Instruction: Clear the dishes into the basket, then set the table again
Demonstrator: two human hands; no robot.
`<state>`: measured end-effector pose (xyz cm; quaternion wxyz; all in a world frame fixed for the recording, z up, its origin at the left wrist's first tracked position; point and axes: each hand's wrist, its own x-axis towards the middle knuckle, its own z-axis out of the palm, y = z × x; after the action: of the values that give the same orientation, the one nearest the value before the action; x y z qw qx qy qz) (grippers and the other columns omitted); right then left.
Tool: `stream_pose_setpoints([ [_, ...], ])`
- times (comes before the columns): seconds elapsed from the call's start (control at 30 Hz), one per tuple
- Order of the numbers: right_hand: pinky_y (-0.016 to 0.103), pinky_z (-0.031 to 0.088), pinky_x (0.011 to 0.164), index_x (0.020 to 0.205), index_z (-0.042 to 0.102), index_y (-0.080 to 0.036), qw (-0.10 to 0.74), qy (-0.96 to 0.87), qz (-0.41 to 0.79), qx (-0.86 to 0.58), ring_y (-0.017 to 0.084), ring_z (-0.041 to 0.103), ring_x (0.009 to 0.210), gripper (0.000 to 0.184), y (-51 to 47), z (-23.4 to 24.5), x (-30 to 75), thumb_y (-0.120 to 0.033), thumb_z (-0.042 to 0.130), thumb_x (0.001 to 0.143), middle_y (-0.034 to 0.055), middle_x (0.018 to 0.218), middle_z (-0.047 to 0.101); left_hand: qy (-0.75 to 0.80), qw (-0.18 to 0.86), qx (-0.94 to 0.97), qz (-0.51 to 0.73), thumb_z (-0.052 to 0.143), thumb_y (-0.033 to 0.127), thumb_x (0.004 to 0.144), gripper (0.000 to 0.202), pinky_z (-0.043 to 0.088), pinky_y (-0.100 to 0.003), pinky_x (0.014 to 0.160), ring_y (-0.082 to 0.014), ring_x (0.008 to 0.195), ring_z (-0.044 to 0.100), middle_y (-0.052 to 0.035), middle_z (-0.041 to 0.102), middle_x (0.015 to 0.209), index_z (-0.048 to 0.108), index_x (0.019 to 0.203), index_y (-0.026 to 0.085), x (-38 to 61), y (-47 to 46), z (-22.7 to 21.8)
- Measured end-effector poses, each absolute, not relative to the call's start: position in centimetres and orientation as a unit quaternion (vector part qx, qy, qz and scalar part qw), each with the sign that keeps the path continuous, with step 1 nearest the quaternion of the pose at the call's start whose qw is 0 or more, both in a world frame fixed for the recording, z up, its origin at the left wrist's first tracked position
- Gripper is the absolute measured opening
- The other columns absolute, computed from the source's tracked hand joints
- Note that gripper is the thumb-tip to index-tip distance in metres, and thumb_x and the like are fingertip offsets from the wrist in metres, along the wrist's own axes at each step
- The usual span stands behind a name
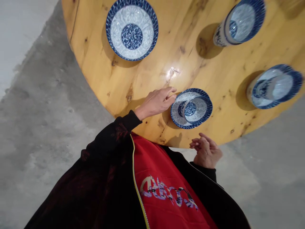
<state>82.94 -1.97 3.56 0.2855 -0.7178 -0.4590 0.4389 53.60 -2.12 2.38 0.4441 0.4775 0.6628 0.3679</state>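
Observation:
Close to the near edge of the round wooden table [143,81] is a blue-rimmed white bowl [176,109] with a smaller patterned bowl [200,111] sitting inside it, off to the right. My left hand [158,101] is at the left rim of this pair, fingers loosely bent and apart; whether the fingertips touch the rim I cannot tell. Nothing is held in it. Below and right of the bowls, my right hand [206,152] hovers by the table edge, its fingers half curled and apart, with nothing visible in it.
A wide blue-and-white bowl [147,28] stands at the far left of the table. At the upper right is a bowl [245,20] on a tall patterned base. Another nested set of bowls [259,97] sits near the right edge. Grey concrete floor [71,105] surrounds the table.

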Motion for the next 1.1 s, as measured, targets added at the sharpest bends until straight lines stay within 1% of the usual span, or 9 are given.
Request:
stream_pose_setpoints([
  [0.13, 0.024, 0.048, 0.046, 0.098, 0.07, -0.015, 0.288, -0.435, 0.479, -0.706, 0.011, 0.058, 0.047, 0.039, -4.6, 2.7, 82.3, -0.044, 0.077, 0.073, -0.001, 0.064, 0.068, 0.665, 0.45, 0.462, 0.377, 0.042, 0.032, 0.099, 0.042, 0.051, -0.029, 0.085, -0.0145, 0.081, 0.067, -0.0026, 0.073, 0.086, 0.064, 0.131, 0.015, 53.2, -4.0, 2.2],
  [0.3, 0.025, 0.048, 0.046, 0.098, 0.069, -0.016, 0.268, -0.447, 0.541, -0.66, 0.012, 0.06, 0.047, 0.044, -6.2, 1.2, 81.9, -0.052, 0.076, 0.073, -0.0011, 0.064, 0.067, 0.686, 0.445, 0.422, 0.391, 0.045, 0.032, 0.096, 0.042, 0.052, -0.026, 0.076, -0.0142, 0.075, 0.066, -0.0042, 0.074, 0.088, 0.065, 0.129, 0.014, 53.6, -7.7, 2.2],
  [0.47, 0.025, 0.049, 0.046, 0.096, 0.069, -0.017, 0.261, -0.416, 0.588, -0.643, 0.012, 0.059, 0.047, 0.046, -8.1, 0.2, 82.4, -0.053, 0.077, 0.07, -0.0011, 0.064, 0.068, 0.7, 0.465, 0.373, 0.393, 0.047, 0.035, 0.095, 0.042, 0.05, -0.025, 0.068, -0.013, 0.065, 0.061, -0.003, 0.072, 0.081, 0.066, 0.126, 0.014, 56.3, -11.7, 2.3],
  [0.53, 0.025, 0.049, 0.047, 0.095, 0.07, -0.017, 0.268, -0.394, 0.601, -0.642, 0.012, 0.06, 0.047, 0.047, -9.2, 0.1, 83.1, -0.054, 0.078, 0.067, -0.001, 0.064, 0.068, 0.7, 0.481, 0.361, 0.385, 0.047, 0.036, 0.094, 0.044, 0.049, -0.024, 0.066, -0.0127, 0.064, 0.06, -0.0028, 0.072, 0.081, 0.065, 0.128, 0.014, 57.7, -13.0, 2.5],
  [0.67, 0.024, 0.048, 0.045, 0.091, 0.069, -0.017, 0.287, -0.347, 0.614, -0.648, 0.012, 0.06, 0.046, 0.049, -11.8, -0.1, 85.1, -0.054, 0.081, 0.061, -0.0009, 0.062, 0.067, 0.688, 0.506, 0.367, 0.369, 0.047, 0.036, 0.094, 0.046, 0.047, -0.023, 0.064, -0.012, 0.064, 0.06, -0.003, 0.071, 0.082, 0.063, 0.13, 0.012, 60.3, -14.9, 3.0],
  [0.77, 0.024, 0.048, 0.044, 0.09, 0.068, -0.017, 0.296, -0.324, 0.628, -0.643, 0.012, 0.06, 0.046, 0.05, -13.6, -0.2, 85.9, -0.054, 0.081, 0.059, -0.0011, 0.061, 0.067, 0.685, 0.504, 0.371, 0.374, 0.047, 0.034, 0.093, 0.046, 0.048, -0.023, 0.066, -0.0112, 0.064, 0.059, -0.0033, 0.07, 0.083, 0.063, 0.13, 0.011, 61.7, -16.3, 3.8],
  [0.93, 0.023, 0.048, 0.045, 0.09, 0.068, -0.017, 0.296, -0.35, 0.663, -0.591, 0.011, 0.059, 0.046, 0.043, -15.0, 0.3, 85.5, -0.049, 0.077, 0.063, -0.001, 0.061, 0.067, 0.697, 0.482, 0.358, 0.392, 0.049, 0.034, 0.092, 0.046, 0.05, -0.023, 0.068, -0.0099, 0.063, 0.058, -0.0024, 0.07, 0.083, 0.063, 0.128, 0.01, 63.3, -19.2, 5.5],
  [1.1, 0.022, 0.046, 0.043, 0.088, 0.069, -0.017, 0.287, -0.388, 0.695, -0.532, 0.011, 0.058, 0.045, 0.037, -15.6, 0.8, 84.2, -0.045, 0.072, 0.065, -0.0003, 0.061, 0.068, 0.721, 0.458, 0.324, 0.406, 0.053, 0.038, 0.09, 0.042, 0.05, -0.022, 0.066, -0.0091, 0.06, 0.056, -0.0023, 0.07, 0.081, 0.066, 0.119, 0.01, 64.4, -22.4, 6.3],
])
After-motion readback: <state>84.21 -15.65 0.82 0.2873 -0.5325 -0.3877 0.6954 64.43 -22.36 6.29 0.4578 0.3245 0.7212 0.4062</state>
